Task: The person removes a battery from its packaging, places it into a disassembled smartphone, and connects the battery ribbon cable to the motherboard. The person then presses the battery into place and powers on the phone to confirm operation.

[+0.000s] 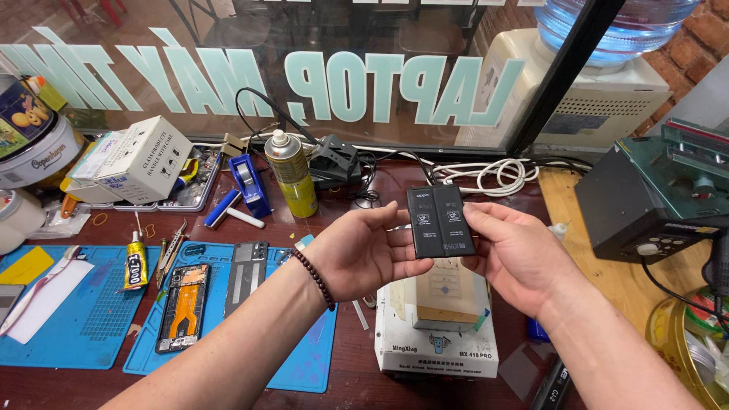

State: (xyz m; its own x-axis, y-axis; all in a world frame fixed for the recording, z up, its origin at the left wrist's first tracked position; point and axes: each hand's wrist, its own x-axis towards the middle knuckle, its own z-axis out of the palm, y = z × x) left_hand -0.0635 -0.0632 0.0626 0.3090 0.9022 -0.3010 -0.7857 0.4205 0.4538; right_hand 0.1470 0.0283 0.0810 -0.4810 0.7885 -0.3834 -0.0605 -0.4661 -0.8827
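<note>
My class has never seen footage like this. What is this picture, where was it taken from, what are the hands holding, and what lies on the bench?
There is one picture, from a camera worn on a person's head, looking down at their own bare hands. The left hand and right hand together hold a flat black phone battery by its edges. Below lies a wooden bench with blue work mats. On one mat rests an opened phone. Nearby stand a yellow spray can, a small glue tube and a white boxed device.
</note>
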